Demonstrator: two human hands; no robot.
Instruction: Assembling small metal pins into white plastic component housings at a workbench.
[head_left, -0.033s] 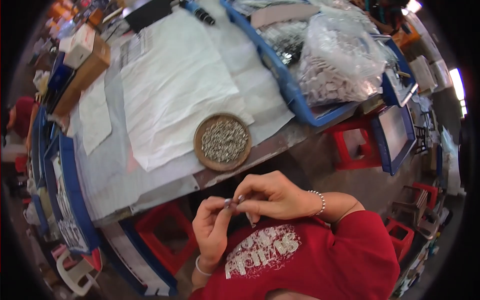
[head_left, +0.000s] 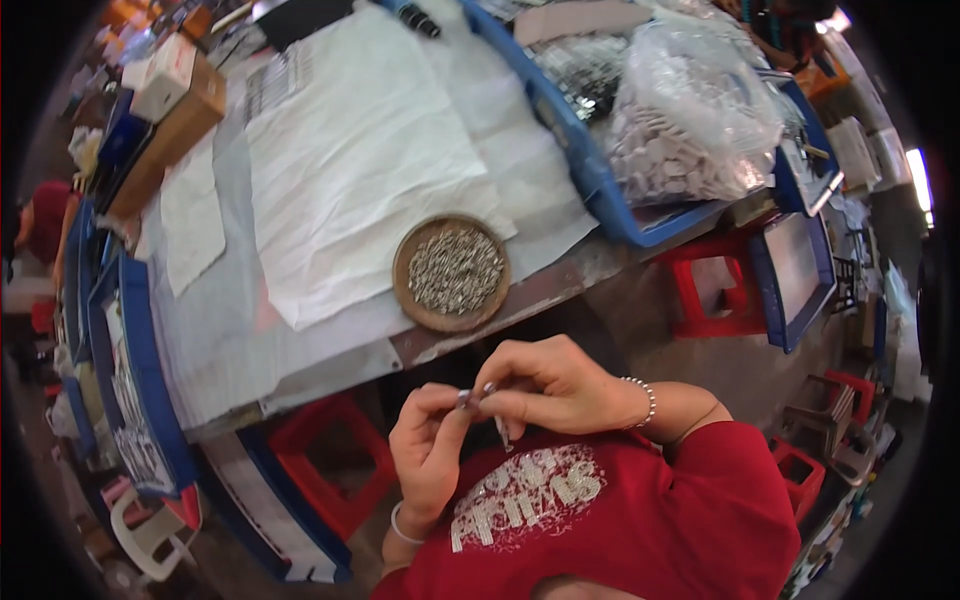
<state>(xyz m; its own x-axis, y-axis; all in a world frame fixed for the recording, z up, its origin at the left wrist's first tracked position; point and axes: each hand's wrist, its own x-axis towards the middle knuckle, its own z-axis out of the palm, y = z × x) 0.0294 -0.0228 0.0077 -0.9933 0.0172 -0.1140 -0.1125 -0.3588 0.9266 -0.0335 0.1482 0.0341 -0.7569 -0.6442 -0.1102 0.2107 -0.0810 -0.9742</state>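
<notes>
Left hand [head_left: 432, 452] and right hand [head_left: 545, 385] pinch a tiny, indistinct metal part [head_left: 476, 394] below the desk [head_left: 300, 350] edge; bowl [head_left: 451, 271] at 12 o'clock.

Lighting: bright, even, cool-white; no hard shadows on the tabletop [head_left: 330, 340]. Source: one overexposed strip light [head_left: 918, 180] at the right rim, blown out to pure white. Glare: soft sheen on the clear plastic bag [head_left: 690, 120]; white paper sheets [head_left: 350, 150] close to washed out. Shadow: dim zone under the tabletop edge and around the red stools [head_left: 320, 470]. Distortion: strong fisheye; straight edges bow outward, black vignette fills all corners. Focus: centre reasonably sharp; the fingers [head_left: 470, 400] slightly soft; objects near the rim smeared, compressed and hard to read. Colour: saturated reds and blues.
</notes>
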